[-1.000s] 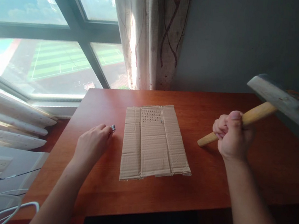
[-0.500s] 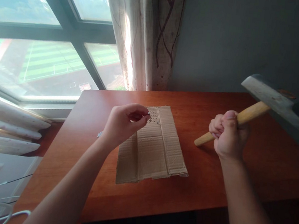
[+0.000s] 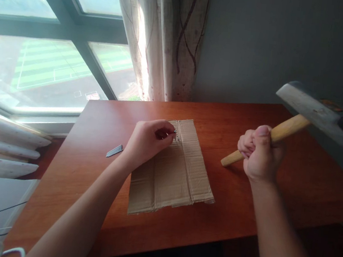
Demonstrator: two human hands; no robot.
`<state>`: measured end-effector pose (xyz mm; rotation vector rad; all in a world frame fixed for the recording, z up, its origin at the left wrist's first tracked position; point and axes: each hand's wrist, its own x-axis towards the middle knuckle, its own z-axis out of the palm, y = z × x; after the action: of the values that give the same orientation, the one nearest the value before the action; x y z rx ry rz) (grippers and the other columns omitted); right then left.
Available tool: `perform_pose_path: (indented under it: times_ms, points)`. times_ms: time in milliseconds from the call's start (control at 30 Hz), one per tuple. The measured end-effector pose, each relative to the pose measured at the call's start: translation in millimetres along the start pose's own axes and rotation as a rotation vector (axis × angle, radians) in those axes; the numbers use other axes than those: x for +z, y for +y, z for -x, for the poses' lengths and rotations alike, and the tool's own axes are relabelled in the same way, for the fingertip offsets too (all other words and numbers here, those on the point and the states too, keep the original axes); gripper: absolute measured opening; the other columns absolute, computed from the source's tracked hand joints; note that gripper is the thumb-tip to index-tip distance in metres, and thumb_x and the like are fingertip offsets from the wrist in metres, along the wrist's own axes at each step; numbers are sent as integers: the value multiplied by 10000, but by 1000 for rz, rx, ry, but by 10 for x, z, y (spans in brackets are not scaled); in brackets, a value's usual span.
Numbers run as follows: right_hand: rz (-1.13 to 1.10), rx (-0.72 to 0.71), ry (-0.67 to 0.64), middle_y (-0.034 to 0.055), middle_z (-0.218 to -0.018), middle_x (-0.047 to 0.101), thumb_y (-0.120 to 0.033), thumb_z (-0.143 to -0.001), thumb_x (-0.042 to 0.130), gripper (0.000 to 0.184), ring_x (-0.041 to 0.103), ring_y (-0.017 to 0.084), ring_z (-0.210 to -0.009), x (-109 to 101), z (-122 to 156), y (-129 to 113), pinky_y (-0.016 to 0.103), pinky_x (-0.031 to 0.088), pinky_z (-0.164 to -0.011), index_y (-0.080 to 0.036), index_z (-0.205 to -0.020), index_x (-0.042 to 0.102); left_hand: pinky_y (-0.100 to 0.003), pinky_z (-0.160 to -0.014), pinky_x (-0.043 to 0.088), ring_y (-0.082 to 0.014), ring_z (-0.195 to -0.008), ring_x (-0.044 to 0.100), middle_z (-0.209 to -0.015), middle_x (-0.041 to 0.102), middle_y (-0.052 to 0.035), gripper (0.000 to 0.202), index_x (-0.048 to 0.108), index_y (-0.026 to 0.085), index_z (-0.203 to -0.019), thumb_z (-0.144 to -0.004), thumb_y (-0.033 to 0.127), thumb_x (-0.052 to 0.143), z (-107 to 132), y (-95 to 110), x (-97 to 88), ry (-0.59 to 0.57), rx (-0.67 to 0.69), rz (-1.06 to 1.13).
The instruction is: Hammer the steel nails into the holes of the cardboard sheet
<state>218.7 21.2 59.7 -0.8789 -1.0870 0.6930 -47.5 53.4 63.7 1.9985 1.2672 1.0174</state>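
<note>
A strip of nails (image 3: 114,150) is seen lying on the table (image 3: 90,177). A single nail (image 3: 174,132) is pinched by the left hand (image 3: 147,142) over the cardboard sheet (image 3: 175,175). A hammer (image 3: 304,117) is gripped, raised, by the clenched right hand (image 3: 260,154).

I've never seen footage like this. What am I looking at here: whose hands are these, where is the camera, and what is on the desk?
There is no machine here. The camera sits on a person's head and looks forward and down, so both bare arms reach in from the bottom of the picture. The left hand pinches something small, apparently a nail, at the far end of a flat sheet of cardboard, where there is a patch of small holes. The right hand grips the wooden handle of a hammer, raised above the desk with its metal head pointing away. The cardboard lies on a reddish-brown desk. A small bundle of nails lies on the desk left of the cardboard. Behind are a window and a curtain.
</note>
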Motion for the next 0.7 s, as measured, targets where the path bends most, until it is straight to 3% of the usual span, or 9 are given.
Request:
perform_pose_path:
  times_ms: [700]
  points:
    - [-6, -8, -5, -88, -467, 250, -453, -907, 673, 539, 234, 50, -353, -9, 2, -6, 245, 138, -357, -219, -590, 306, -233, -592, 508, -120, -615, 623, -725, 734, -26, 99, 728, 165, -806, -794, 249, 679, 10, 4, -1, 16, 10, -18]
